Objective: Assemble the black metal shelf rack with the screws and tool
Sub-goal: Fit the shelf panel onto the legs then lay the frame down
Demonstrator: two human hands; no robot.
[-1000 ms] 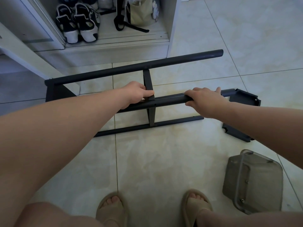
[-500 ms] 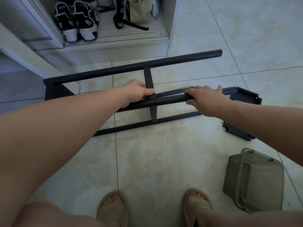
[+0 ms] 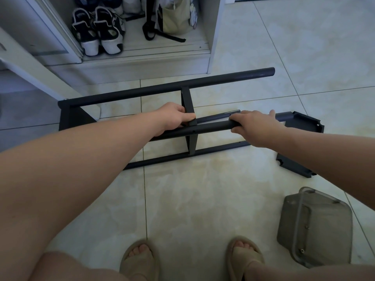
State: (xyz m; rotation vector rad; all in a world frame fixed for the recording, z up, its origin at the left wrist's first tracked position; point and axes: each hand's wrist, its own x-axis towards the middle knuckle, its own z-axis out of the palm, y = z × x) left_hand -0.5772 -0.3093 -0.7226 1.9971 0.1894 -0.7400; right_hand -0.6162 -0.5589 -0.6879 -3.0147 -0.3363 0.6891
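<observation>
Beige sandals (image 3: 140, 260) at 6 o'clock on pale floor (image 3: 203, 199) tile. Translucent grey plastic container (image 3: 316, 226) at 4 o'clock, just beside the right foot; specks inside may be screws, too small to tell. No tool in view. Black metal rack (image 3: 69, 118) lies on its side on the floor at centre, part built: low rail (image 3: 182, 157) nearest, raised tube (image 3: 211, 126) above it, far rail (image 3: 166, 88) toward 12 o'clock, flat cross brace (image 3: 189, 106) running between them. Left hand (image 3: 174, 118) at 10 o'clock of centre, fingers clenched round the cross brace where it meets the tube. Right hand (image 3: 255, 126) at 2 o'clock, fingers wrapped over the tube, one digit sticking out straight. Thinner bar (image 3: 219, 116) shows between the hands, just behind the tube. End panel (image 3: 300, 126) at 3 o'clock; touching the tube end or just off it, cannot tell. Furthest, an open cabinet (image 3: 213, 37) with shoes (image 3: 97, 35) and a bag (image 3: 174, 17), 11 to 12 o'clock. Likely step: seating the tube on the brace so its screw hole (image 3: 193, 131) lines up. Risks: tube rolls in the grip and the hole turns off line; rack slides on smooth tile under a push; left fingers get pinched at the joint; a foot shift tips the container.
</observation>
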